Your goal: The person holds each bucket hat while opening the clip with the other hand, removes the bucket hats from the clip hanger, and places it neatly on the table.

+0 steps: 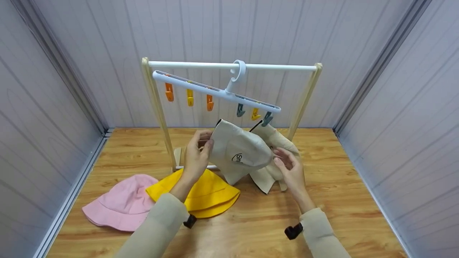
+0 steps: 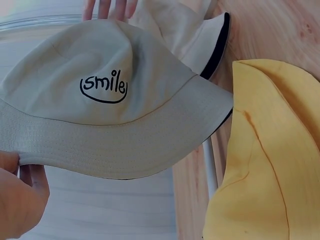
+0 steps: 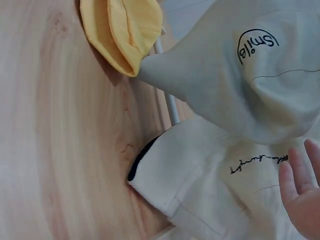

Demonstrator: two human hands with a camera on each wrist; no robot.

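My left hand (image 1: 196, 156) pinches the brim of a beige bucket hat (image 1: 238, 145), raised in front of the rack with its crown to the right. The word "smile" is printed in black on its crown, readable in the left wrist view. By that crown is my right hand (image 1: 292, 170), its fingers (image 3: 302, 172) loosely extended. Behind it, a second beige bucket hat (image 1: 281, 141) with black lettering and a dark lining hangs from a dark green clip (image 1: 267, 118) at the hanger's low end. The light-blue hanger (image 1: 200, 86) slopes down to the right.
A wooden rack with a white rod (image 1: 279, 67) carries the hanger. Several orange, yellow and green clips hang along it, including an orange clip (image 1: 169, 92). On the wooden table lie a yellow bucket hat (image 1: 211, 193) and a pink bucket hat (image 1: 123, 202). Panelled walls surround the table.
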